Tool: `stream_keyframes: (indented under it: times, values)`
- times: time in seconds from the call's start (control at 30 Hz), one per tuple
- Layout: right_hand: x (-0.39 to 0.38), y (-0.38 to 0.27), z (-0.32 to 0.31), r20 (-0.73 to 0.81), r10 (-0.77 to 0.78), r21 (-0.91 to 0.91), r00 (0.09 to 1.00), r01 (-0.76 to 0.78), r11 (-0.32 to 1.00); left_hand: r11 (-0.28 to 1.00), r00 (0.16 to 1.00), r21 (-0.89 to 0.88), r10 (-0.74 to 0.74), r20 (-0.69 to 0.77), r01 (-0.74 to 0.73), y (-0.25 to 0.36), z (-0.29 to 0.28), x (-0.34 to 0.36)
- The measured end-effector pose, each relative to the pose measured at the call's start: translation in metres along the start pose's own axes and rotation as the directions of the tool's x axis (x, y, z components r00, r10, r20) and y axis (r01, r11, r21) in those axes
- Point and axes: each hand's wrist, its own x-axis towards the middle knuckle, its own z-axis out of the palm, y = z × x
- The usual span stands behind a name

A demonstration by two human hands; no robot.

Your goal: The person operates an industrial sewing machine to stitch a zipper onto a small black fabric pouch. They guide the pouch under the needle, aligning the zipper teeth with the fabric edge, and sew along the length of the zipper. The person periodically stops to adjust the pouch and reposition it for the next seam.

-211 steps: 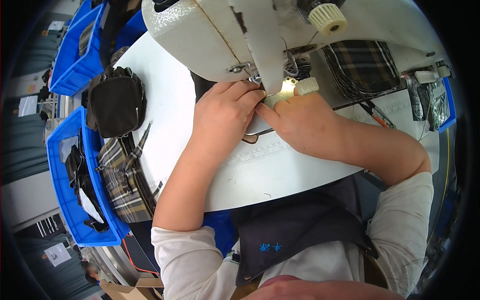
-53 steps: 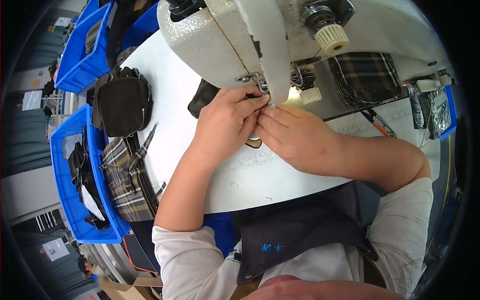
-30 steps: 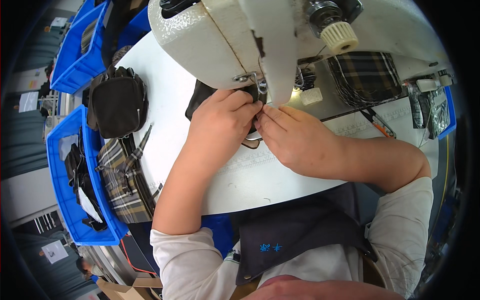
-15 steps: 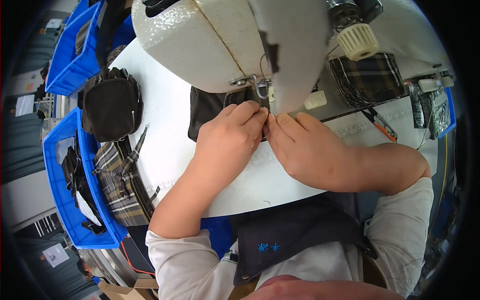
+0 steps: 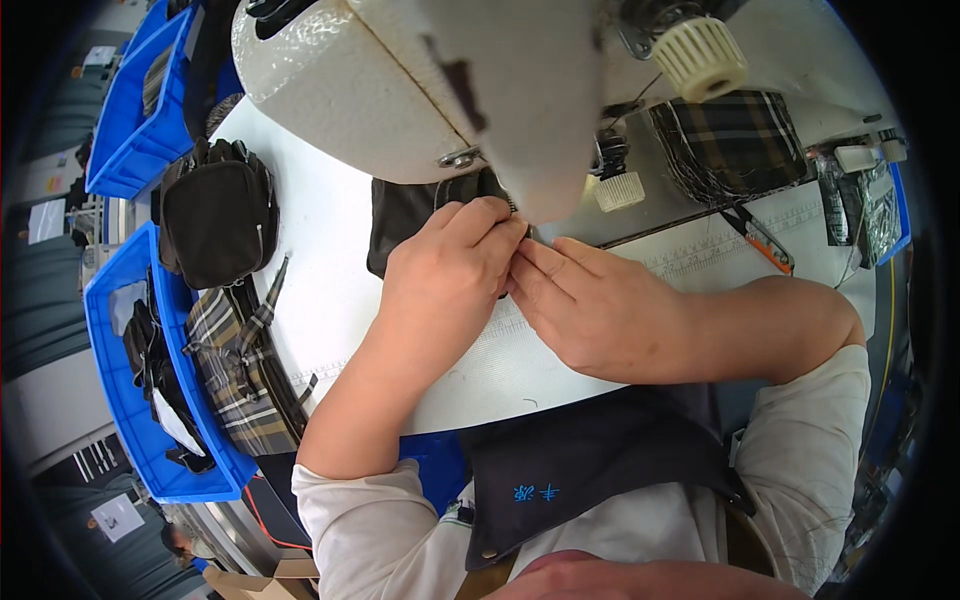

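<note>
A dark brown fabric piece point(image 5: 392, 222) lies on the white sewing table below the head of a sewing machine point(image 5: 340, 95). A short stretch of zipper teeth shows at its right edge, beside my fingertips. My left hand point(image 5: 447, 262) rests on the fabric with its fingers pinched at that edge. From the right, my right hand point(image 5: 597, 308) meets it, thumb and fingers pressed together on the same edge. The fingertips almost touch, and what lies between them is mostly hidden. The needle area is out of sight behind the machine head.
At the left sit a dark pouch point(image 5: 215, 220), a plaid bag point(image 5: 245, 375) and a blue bin point(image 5: 160, 470) of dark pieces. Plaid fabric pieces point(image 5: 730, 145), orange-handled thread snips point(image 5: 768, 245) and a ruler strip point(image 5: 720, 250) lie to the right.
Both hands have shifted slightly left, and my right fingers sit a little lower against the left ones. The machine head appears further left in the view, which has itself moved.
</note>
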Motion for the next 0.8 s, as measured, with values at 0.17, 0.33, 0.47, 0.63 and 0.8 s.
stream_keyframes:
  times: [0.17, 0.33, 0.47, 0.63, 0.8]
  values:
    - [0.000, 0.005, 0.001, -0.125, -0.036, -0.025, 0.992, 0.033, 0.999, 1.000, 1.000, -0.003, 0.025, -0.018, -0.025, 0.002, 0.005, 0.002]
    - [0.001, 0.006, -0.001, -0.103, -0.027, 0.001, 0.994, 0.027, 1.000, 1.000, 1.000, 0.017, 0.022, -0.006, -0.022, 0.001, 0.004, 0.001]
    - [0.002, 0.008, 0.000, -0.122, -0.047, -0.001, 0.991, 0.047, 0.999, 1.000, 1.000, -0.008, 0.006, -0.009, -0.006, 0.001, 0.004, 0.000]
    - [0.003, 0.010, 0.003, -0.115, -0.001, -0.018, 0.993, -0.001, 1.000, 1.000, 0.999, -0.003, -0.014, -0.040, 0.014, -0.001, 0.009, 0.004]
    - [0.004, 0.014, -0.002, -0.014, 0.001, 0.048, 1.000, 0.000, 0.999, 0.999, 0.997, -0.030, -0.021, -0.078, 0.018, -0.003, 0.012, 0.007]
